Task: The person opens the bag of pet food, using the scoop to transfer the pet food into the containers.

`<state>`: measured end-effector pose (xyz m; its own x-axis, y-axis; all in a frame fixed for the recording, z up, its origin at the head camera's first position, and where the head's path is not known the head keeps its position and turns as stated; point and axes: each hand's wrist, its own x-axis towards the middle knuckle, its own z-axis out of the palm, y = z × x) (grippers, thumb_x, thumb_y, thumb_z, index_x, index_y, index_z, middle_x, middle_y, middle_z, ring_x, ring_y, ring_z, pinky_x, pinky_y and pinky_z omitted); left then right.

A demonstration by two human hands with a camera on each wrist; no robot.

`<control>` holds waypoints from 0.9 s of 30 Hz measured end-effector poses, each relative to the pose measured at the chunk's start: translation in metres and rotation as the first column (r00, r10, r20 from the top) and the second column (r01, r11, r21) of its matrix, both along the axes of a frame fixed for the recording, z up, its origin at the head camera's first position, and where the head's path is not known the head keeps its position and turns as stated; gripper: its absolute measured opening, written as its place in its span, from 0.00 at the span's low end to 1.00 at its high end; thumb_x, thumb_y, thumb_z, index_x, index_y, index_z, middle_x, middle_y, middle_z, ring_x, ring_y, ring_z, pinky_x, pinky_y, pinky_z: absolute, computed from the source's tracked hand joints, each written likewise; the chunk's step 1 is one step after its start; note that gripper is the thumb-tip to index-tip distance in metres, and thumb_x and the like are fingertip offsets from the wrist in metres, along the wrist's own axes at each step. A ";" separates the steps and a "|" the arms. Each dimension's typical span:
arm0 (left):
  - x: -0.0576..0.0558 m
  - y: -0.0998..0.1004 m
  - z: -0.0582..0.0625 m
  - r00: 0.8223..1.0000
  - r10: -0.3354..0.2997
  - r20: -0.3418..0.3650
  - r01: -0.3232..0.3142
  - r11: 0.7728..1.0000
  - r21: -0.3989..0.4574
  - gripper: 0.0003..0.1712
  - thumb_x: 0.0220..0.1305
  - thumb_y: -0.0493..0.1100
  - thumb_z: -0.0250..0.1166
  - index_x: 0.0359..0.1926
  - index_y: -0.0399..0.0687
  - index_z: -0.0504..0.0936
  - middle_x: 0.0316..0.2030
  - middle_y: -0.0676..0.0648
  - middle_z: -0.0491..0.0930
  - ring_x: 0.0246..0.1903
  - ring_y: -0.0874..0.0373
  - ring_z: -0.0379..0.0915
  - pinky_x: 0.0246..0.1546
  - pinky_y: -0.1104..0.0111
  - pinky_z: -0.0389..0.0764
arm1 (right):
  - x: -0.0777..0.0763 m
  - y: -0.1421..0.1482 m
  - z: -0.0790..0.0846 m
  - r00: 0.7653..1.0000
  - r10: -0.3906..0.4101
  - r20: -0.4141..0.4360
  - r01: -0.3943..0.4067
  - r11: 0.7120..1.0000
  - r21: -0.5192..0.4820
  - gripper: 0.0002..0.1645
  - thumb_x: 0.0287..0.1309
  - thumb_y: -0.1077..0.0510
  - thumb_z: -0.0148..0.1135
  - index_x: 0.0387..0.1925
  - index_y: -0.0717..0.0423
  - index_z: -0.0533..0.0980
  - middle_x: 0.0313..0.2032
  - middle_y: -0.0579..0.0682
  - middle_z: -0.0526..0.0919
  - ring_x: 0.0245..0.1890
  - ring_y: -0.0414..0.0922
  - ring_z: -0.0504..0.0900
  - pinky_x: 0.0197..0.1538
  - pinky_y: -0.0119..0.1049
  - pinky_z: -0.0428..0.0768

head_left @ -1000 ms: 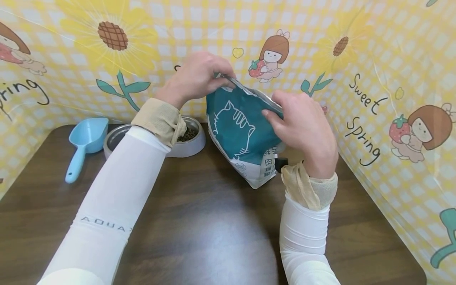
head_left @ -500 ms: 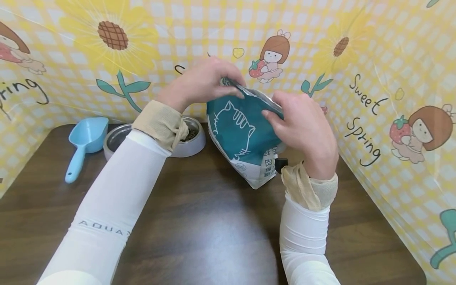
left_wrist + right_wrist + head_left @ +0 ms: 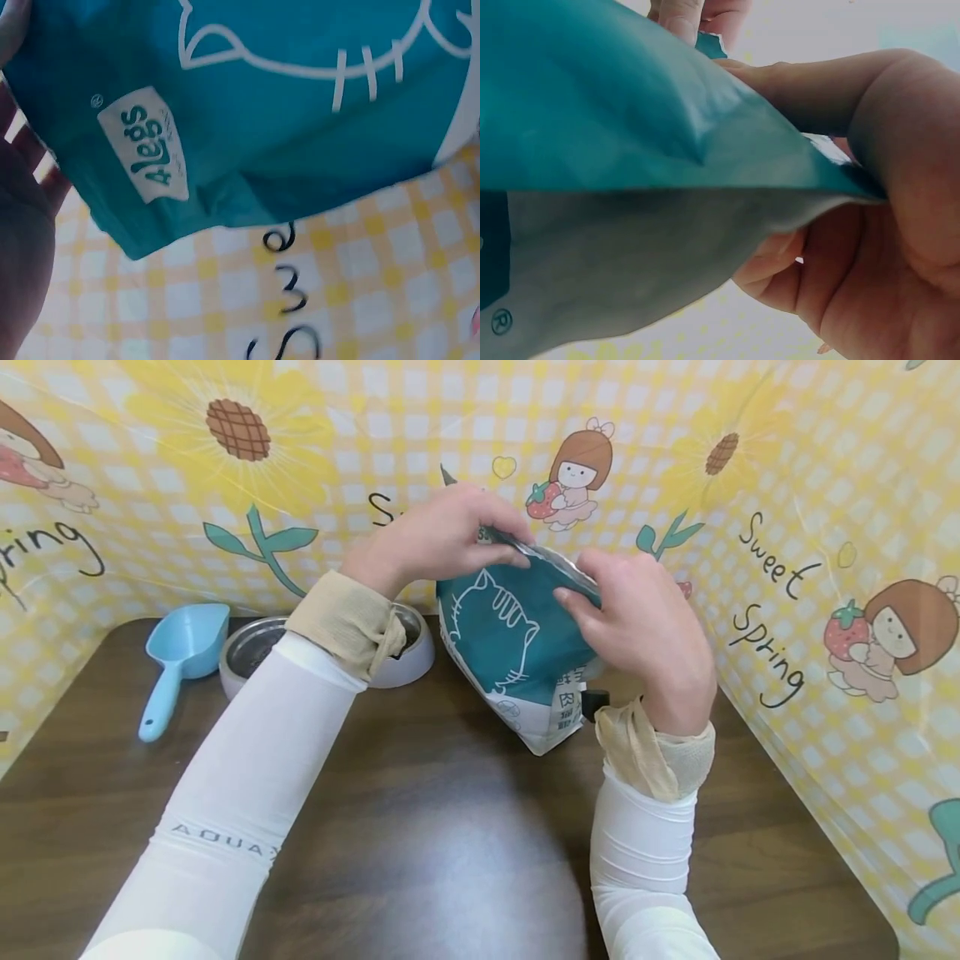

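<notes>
A teal and white pet food bag [image 3: 502, 635] with a white cat outline stands tilted on the table in the head view. My left hand [image 3: 450, 539] pinches its top edge between thumb and fingers, left of the middle. At the right end of that edge, my right hand [image 3: 648, 618] grips the bag the same way. The silvery inner lining shows along the mouth between the hands. In the left wrist view, the bag's "Alegs" label [image 3: 150, 146] is visible. The right wrist view has the right thumb on one side of the folded edge, fingers on the other.
A light blue scoop [image 3: 183, 643] lies at the table's back left. Beside it is a double pet bowl [image 3: 420, 664], partly behind my left wrist. A small black object [image 3: 595, 703] sits right of the bag. Printed cloth walls [image 3: 337, 410] border the dark wooden table [image 3: 450, 852].
My left hand has slid right along the bag's top edge, nearer to the right hand, baring the bag's upper left corner. The right hand has kept its hold.
</notes>
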<state>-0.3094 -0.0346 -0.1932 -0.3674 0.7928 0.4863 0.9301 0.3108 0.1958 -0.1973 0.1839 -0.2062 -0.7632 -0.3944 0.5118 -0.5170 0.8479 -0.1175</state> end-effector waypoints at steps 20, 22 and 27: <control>0.004 0.019 0.003 0.996 -0.073 0.057 0.073 0.997 0.005 0.10 0.65 0.41 0.67 0.45 0.44 0.88 0.39 0.50 0.87 0.35 0.67 0.77 0.44 0.65 0.82 | -0.006 0.009 0.001 0.995 0.059 0.080 -0.055 0.997 -0.056 0.12 0.64 0.54 0.63 0.34 0.61 0.78 0.24 0.54 0.82 0.27 0.46 0.79 0.29 0.40 0.74; 0.004 0.021 0.002 0.995 -0.086 0.052 0.086 0.996 0.005 0.09 0.65 0.40 0.66 0.44 0.43 0.88 0.38 0.50 0.87 0.34 0.66 0.77 0.43 0.65 0.82 | -0.005 0.009 0.000 0.995 0.055 0.085 -0.050 0.997 -0.059 0.12 0.64 0.54 0.63 0.33 0.60 0.78 0.24 0.54 0.82 0.27 0.46 0.80 0.29 0.40 0.74; 0.007 0.023 0.004 0.994 -0.079 0.078 0.081 0.997 -0.017 0.09 0.64 0.43 0.68 0.43 0.45 0.88 0.37 0.52 0.86 0.36 0.65 0.75 0.47 0.63 0.79 | -0.005 0.010 0.000 0.995 0.042 0.085 -0.037 0.997 -0.063 0.12 0.65 0.54 0.63 0.34 0.60 0.79 0.22 0.53 0.81 0.25 0.45 0.79 0.27 0.39 0.73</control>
